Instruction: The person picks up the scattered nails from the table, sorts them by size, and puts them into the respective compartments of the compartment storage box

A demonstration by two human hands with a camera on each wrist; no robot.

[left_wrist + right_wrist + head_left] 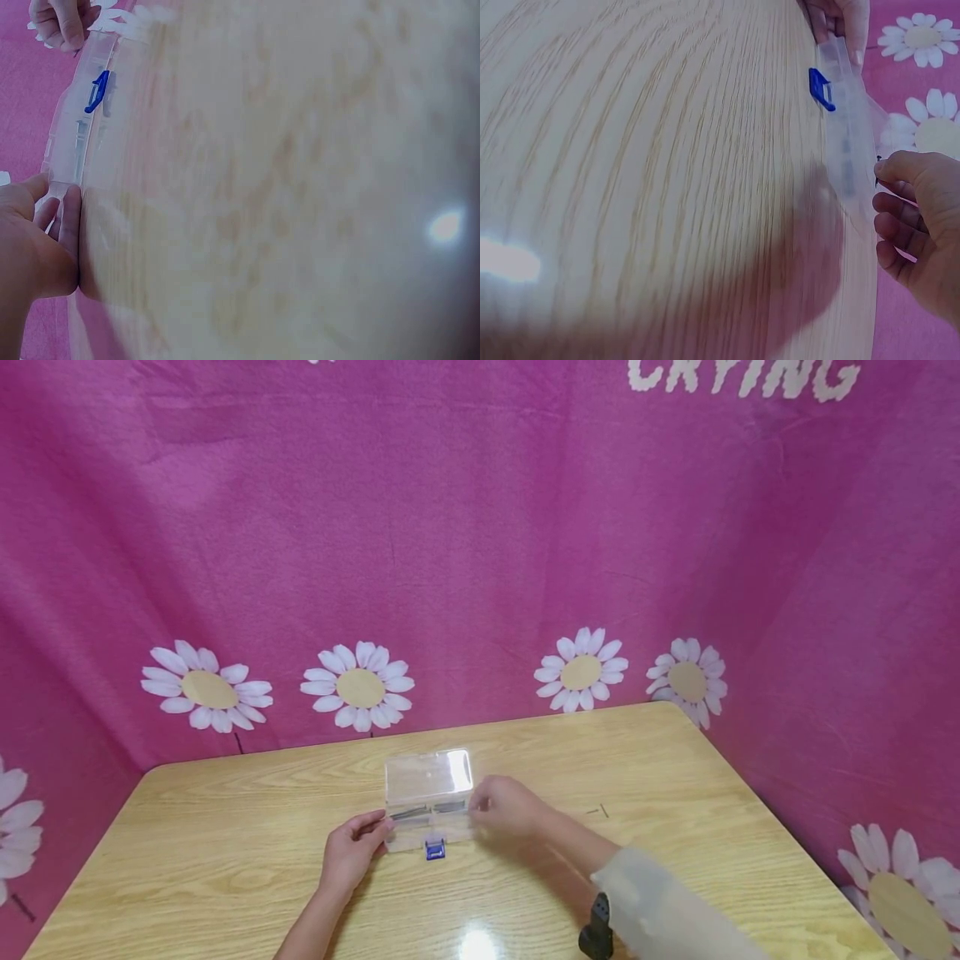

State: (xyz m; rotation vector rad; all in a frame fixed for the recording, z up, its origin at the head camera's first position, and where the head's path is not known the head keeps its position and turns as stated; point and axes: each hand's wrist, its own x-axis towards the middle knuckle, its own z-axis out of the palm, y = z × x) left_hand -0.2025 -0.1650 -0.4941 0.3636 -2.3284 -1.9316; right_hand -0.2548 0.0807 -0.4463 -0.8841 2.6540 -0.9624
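Note:
A clear plastic compartment box [408, 839] stands on the table with its lid [420, 778] raised at the back. Thin dark pieces [448, 807] lie in its rear compartments, and a blue latch [435, 849] sits at the front. My left hand [352, 852] grips the box's left end; in the left wrist view its fingers [69, 217] lie along the end wall. At the right end, my right hand [510, 807] pinches a small dark screw [878, 160] between thumb and forefinger, beside the box wall. Its other fingers are curled loosely.
A few thin dark screws [603, 811] lie loose on the wooden table [225, 843], right of the box. A pink cloth [465, 568] with daisies hangs behind the table and along its sides. A black strap piece [596, 927] hangs by the right sleeve.

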